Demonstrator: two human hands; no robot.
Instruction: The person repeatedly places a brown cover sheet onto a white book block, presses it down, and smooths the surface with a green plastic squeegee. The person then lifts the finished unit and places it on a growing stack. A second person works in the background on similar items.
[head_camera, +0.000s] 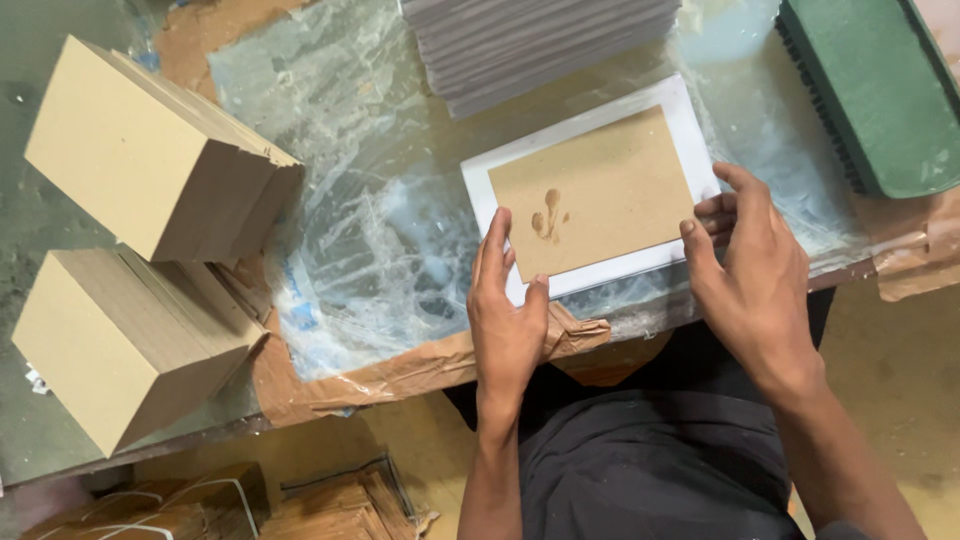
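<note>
Brown board (600, 190) centred on white sheet (585, 135), leaving an even border. Left hand (508, 315) and right hand (755, 265) open, fingertips pressing board edges flat for alignment.

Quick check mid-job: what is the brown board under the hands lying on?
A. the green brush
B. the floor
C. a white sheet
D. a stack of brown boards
C: the brown board lies flat on a white sheet whose border shows around it, with the left hand and right hand at its near edge.
</note>
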